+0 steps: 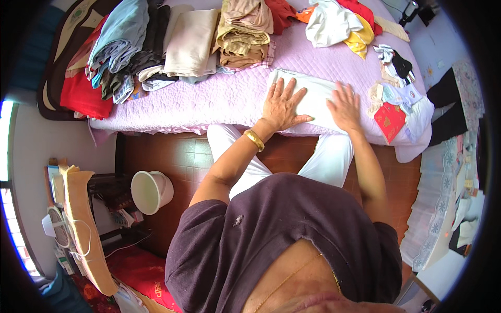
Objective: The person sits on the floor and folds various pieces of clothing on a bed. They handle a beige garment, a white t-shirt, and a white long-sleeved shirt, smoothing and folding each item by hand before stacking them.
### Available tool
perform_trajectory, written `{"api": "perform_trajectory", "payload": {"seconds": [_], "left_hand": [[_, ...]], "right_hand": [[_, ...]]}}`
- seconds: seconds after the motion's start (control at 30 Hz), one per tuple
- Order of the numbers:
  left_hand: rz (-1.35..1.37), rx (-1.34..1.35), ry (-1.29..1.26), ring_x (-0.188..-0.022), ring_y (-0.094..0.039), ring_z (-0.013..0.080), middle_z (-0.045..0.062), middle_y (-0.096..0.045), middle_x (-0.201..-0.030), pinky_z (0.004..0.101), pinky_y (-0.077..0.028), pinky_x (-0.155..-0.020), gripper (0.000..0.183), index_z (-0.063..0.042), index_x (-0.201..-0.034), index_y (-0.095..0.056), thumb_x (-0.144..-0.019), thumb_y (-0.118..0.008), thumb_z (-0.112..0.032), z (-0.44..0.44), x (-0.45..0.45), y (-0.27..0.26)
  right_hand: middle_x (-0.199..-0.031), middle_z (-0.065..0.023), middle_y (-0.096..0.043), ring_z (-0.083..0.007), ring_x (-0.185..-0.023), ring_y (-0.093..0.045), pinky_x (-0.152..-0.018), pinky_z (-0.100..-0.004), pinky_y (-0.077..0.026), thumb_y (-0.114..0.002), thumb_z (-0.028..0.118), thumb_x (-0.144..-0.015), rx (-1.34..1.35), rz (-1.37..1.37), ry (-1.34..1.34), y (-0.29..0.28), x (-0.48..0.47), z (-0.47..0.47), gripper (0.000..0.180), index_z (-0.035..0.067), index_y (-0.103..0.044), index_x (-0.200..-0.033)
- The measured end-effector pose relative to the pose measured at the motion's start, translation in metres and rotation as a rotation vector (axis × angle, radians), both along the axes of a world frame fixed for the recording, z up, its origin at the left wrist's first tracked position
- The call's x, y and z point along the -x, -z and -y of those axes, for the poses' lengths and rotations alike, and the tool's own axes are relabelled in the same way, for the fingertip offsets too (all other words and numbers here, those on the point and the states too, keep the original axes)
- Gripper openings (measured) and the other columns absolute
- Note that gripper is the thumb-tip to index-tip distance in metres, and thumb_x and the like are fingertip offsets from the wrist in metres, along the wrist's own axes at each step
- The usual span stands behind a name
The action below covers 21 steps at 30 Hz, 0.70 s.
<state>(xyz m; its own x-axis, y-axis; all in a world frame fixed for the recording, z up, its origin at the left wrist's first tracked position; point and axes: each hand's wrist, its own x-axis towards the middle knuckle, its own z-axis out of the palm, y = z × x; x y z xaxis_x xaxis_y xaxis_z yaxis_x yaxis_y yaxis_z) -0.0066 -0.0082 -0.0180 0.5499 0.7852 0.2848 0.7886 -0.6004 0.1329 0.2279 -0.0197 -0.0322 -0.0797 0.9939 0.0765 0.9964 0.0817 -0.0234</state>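
Observation:
A white folded cloth (313,94) lies flat near the front edge of a bed with a lilac quilted cover (188,103). My left hand (283,103), with a gold bangle at the wrist, rests palm down on the cloth's left part, fingers spread. My right hand (345,105) is at the cloth's right end, palm down, its fingers apart and slightly blurred. Neither hand grips anything. To the right of the cloth lie a red paper packet (389,121) with gold print and a heap of small light garments (403,96).
Folded clothes (191,43) stand in stacks along the bed's far left. Loose white (332,23), yellow and red garments lie at the back right. A white bucket (150,191) stands on the floor at left, near a peach-covered piece of furniture (80,219).

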Motion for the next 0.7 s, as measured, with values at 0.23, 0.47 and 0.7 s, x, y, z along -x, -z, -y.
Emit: {"api": "perform_trajectory", "payload": {"seconds": [0.23,0.47,0.7], "left_hand": [[0.008,0.308,-0.1,-0.136,-0.013,0.0319,0.015,-0.022,-0.144,0.0539,-0.009,-0.107,0.093,-0.012,-0.139,-0.026,-0.072,-0.042,-0.074,-0.047,0.007,-0.017],[-0.262,0.583,0.214,-0.116,-0.048,0.0297,0.012,-0.053,-0.123,0.0466,-0.036,-0.092,0.079,-0.008,-0.122,-0.053,-0.055,-0.078,-0.042,-0.094,-0.051,-0.053],[-0.317,0.813,0.211,-0.095,-0.059,0.0307,0.017,-0.062,-0.105,0.0371,-0.047,-0.081,0.075,0.002,-0.112,-0.056,-0.055,-0.079,-0.04,-0.124,-0.068,-0.019]], "right_hand": [[-0.145,-0.0112,-0.023,-0.0314,-0.134,-0.016,-0.106,-0.0522,-0.012,-0.036,0.051,-0.089,0.001,-0.096,0.103,0.01,-0.043,-0.001,0.062,0.004,-0.04,-0.128],[-0.135,-0.0156,-0.039,-0.0324,-0.128,-0.03,-0.105,-0.044,-0.021,-0.049,0.045,-0.086,-0.174,-0.569,0.07,0.028,-0.058,-0.007,0.061,0.003,-0.04,-0.129],[-0.133,-0.0137,-0.043,-0.0231,-0.123,-0.038,-0.102,-0.0309,-0.028,-0.045,0.038,-0.092,-0.114,-1.002,0.147,0.033,-0.067,-0.007,0.056,-0.001,-0.038,-0.131]]}}
